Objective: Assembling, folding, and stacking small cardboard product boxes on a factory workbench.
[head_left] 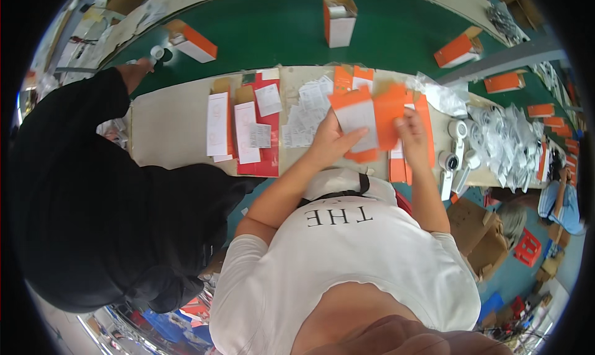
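Orange-and-white carton blank (359,116) held above cardboard worktop (167,122), partly folded. Likely light, thin, creases easily; best gripped at edges. Left hand (328,141) clasps lower-left edge; right hand (412,132) pinches orange flap. Paper leaflets (307,110) just left of carton.

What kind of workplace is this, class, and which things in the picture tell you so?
Probably a packing line in a factory. A green conveyor belt carries finished orange-and-white boxes. The person's hands fold a flat carton over a worktable stacked with paper leaflets and bagged white parts.
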Tool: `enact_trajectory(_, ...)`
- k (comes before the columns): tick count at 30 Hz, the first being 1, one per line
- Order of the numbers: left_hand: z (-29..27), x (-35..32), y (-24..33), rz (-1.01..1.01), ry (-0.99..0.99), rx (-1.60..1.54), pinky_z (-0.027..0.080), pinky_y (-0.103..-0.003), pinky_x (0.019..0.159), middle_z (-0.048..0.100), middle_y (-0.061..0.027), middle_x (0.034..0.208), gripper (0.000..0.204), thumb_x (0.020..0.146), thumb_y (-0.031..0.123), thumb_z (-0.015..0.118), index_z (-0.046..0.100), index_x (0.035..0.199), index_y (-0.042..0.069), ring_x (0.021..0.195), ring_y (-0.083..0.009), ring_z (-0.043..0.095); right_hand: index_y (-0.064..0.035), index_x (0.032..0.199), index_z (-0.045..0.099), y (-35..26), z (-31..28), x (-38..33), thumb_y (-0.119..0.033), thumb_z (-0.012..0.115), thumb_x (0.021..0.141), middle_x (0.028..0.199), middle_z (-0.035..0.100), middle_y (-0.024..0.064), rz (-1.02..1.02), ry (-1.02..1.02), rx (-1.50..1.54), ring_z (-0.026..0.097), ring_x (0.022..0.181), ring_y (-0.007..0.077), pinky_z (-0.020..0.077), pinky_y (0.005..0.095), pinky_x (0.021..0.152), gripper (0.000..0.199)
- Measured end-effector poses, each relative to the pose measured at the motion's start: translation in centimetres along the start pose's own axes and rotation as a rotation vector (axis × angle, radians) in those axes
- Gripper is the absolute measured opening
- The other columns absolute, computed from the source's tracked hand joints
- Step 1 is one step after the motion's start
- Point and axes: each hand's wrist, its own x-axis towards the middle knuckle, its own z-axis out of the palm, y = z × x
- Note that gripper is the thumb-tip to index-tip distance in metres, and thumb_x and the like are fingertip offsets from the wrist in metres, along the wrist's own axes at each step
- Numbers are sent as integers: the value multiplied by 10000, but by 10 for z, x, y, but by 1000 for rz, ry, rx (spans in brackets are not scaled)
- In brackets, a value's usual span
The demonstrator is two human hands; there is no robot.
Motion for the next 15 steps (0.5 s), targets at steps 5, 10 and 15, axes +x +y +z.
enact_trajectory(5, -10, -23, 37, 151, -180, 592, 471, -320, 749, 565, -129, 1114, 396, 814, 70, 508, 469, 1207, 65, 902, -294, 589, -56, 1275, 360, -23, 53, 0, -249, 430, 911, 1077, 477, 59, -18, -185, 164, 436, 1034, 150, 323, 292, 929, 418)
enact_trajectory(10, -18, -61, 17, 244, -175, 420, 375, -417, 912, 442, -182, 1249, 598, 835, 264, 542, 290, 1343, 72, 1135, -367, 436, -25, 1295, 319, -19, 73, -19, -236, 463, 890, 1118, 481, 105, -1, -361, 208, 443, 1072, 166, 331, 317, 947, 480)
enact_trajectory(15, -19, -65, 16, 52, -107, 182, 316, -398, 968, 371, -261, 1286, 1058, 719, 699, 469, 27, 1385, 6, 1184, -349, 400, -23, 1310, 305, -20, 68, -8, -173, 433, 868, 1262, 428, 159, 79, -531, 186, 424, 1139, 187, 327, 333, 969, 484)
